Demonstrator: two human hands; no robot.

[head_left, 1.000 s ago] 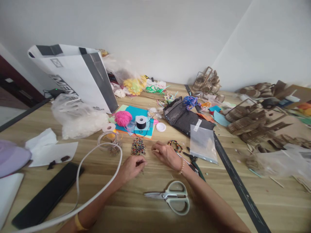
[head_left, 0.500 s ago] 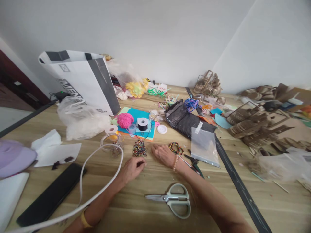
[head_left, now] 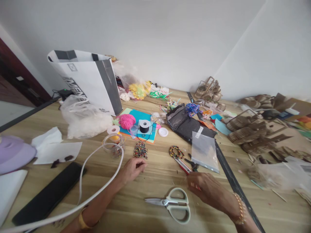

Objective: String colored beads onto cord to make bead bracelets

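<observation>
My left hand [head_left: 133,168] rests on the table with its fingers curled together, just in front of a pile of small multicoloured beads [head_left: 140,150]. Whatever those fingers may hold is hidden. Over to the right, my right hand [head_left: 206,187] is closed around the red handle of a utility knife [head_left: 184,165]. The knife's tip points toward a coiled beaded bracelet [head_left: 176,152]. Between my forearms lie pale-handled scissors [head_left: 167,203]. Beyond the beads, a spool of black cord [head_left: 144,126] stands on coloured paper, with a loose strand trailing toward the pile.
Beside the knife are dark-handled pliers [head_left: 193,163] and a clear plastic bag [head_left: 205,152]. A white cable [head_left: 97,191] loops near my left arm. Pink yarn [head_left: 127,121], a black mesh pouch [head_left: 187,123], small woven baskets [head_left: 255,129] and a large paper bag [head_left: 87,81] stand around.
My right hand has moved from beside the beads toward me and rightward, and now grips the utility knife, whose position has shifted. My left hand has stayed in nearly the same place.
</observation>
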